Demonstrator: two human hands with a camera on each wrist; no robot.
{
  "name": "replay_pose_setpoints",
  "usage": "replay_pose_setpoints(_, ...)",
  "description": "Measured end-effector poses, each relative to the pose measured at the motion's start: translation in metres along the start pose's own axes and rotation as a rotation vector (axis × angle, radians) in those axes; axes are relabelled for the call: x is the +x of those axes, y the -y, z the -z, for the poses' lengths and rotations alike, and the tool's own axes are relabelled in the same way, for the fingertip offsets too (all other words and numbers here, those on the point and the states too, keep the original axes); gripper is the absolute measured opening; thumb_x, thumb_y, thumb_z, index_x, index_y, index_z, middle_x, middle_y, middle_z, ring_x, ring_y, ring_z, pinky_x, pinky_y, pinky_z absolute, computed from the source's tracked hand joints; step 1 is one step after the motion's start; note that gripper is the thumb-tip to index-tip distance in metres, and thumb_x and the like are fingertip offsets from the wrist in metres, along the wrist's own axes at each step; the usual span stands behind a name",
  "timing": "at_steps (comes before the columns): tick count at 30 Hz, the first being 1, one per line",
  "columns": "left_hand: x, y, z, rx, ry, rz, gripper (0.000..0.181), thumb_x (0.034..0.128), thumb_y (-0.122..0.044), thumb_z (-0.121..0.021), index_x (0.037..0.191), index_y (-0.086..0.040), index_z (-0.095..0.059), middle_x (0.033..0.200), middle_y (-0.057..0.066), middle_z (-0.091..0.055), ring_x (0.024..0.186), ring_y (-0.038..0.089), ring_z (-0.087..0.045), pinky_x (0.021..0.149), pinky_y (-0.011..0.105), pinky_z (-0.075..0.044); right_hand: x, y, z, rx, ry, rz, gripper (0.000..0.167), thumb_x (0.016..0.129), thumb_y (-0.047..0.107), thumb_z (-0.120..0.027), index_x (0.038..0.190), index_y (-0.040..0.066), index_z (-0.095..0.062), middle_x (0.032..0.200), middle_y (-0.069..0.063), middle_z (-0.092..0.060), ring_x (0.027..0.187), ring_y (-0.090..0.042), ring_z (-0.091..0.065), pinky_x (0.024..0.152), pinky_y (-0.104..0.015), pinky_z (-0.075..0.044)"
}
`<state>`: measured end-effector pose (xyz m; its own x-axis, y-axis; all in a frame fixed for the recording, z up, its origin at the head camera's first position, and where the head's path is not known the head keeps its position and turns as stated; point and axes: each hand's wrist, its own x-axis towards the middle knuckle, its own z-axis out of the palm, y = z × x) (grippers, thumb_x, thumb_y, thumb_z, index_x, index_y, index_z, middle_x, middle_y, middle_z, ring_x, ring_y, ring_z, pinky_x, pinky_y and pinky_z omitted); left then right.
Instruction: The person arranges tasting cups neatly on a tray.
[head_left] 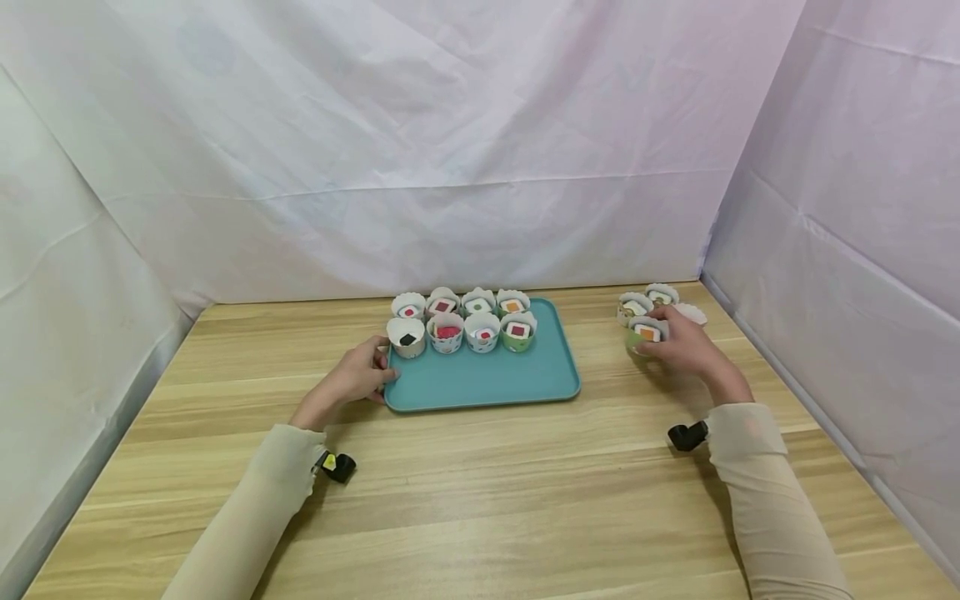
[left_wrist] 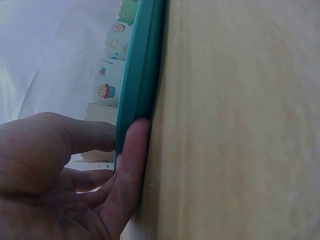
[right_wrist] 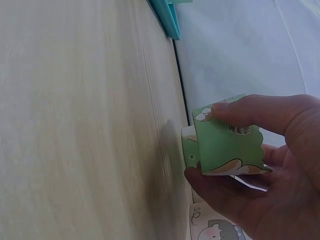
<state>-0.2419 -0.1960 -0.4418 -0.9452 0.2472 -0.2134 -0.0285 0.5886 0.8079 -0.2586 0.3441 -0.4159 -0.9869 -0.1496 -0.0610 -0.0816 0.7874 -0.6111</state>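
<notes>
A teal tray (head_left: 480, 382) lies on the wooden table with two rows of paper baking cups at its back left. My left hand (head_left: 357, 372) holds the tray's left edge, thumb on the rim and fingers along the side and underneath; the left wrist view shows the hand (left_wrist: 75, 170) at the tray wall (left_wrist: 142, 65). Off to the right, my right hand (head_left: 681, 343) grips a green paper cup (right_wrist: 227, 137) by its sides. Inside that cup, the head view shows a white piece with an orange square (head_left: 647, 333). The right wrist view shows the cup raised off the table.
More paper cups (head_left: 662, 296) stand close around my right hand, one of them partly behind it (head_left: 692, 313). White cloth (head_left: 465, 150) hangs along the back and both sides of the table. Small black devices (head_left: 687, 436) are strapped at both wrists.
</notes>
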Motion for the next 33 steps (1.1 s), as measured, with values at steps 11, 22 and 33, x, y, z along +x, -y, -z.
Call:
replay_pose_setpoints(11, -0.001, -0.002, 0.0, -0.009, -0.001, 0.006, 0.06, 0.0996, 0.0, -0.062, 0.153, 0.004, -0.034, 0.102, 0.015, -0.049, 0.077, 0.019, -0.055, 0.064, 0.035, -0.067, 0.002, 0.011, -0.006, -0.028, -0.017, 0.012, 0.074, 0.094, 0.03, -0.074, 0.149, -0.004, -0.038, 0.136, -0.032, -0.055, 0.12, -0.047, -0.054, 0.102, -0.06, -0.048)
replay_pose_setpoints(22, -0.001, -0.002, 0.0, -0.01, 0.0, 0.007, 0.061, 0.0995, 0.0, -0.062, 0.153, 0.004, -0.033, 0.102, 0.015, -0.049, 0.076, 0.018, -0.055, 0.064, 0.035, -0.067, 0.002, 0.018, -0.011, 0.0, -0.011, 0.022, 0.073, 0.095, 0.027, -0.073, 0.151, -0.003, -0.036, 0.143, -0.032, -0.051, 0.127, -0.048, -0.052, 0.107, -0.062, -0.045)
replay_pose_setpoints(33, -0.001, -0.002, 0.0, -0.002, -0.002, 0.0, 0.063, 0.0995, -0.001, -0.062, 0.154, 0.005, -0.032, 0.102, 0.015, -0.049, 0.076, 0.018, -0.055, 0.064, 0.035, -0.067, 0.005, 0.03, -0.02, -0.036, -0.047, 0.079, 0.071, 0.096, 0.026, -0.073, 0.151, -0.004, -0.038, 0.141, -0.032, -0.055, 0.123, -0.047, -0.055, 0.106, -0.065, -0.043)
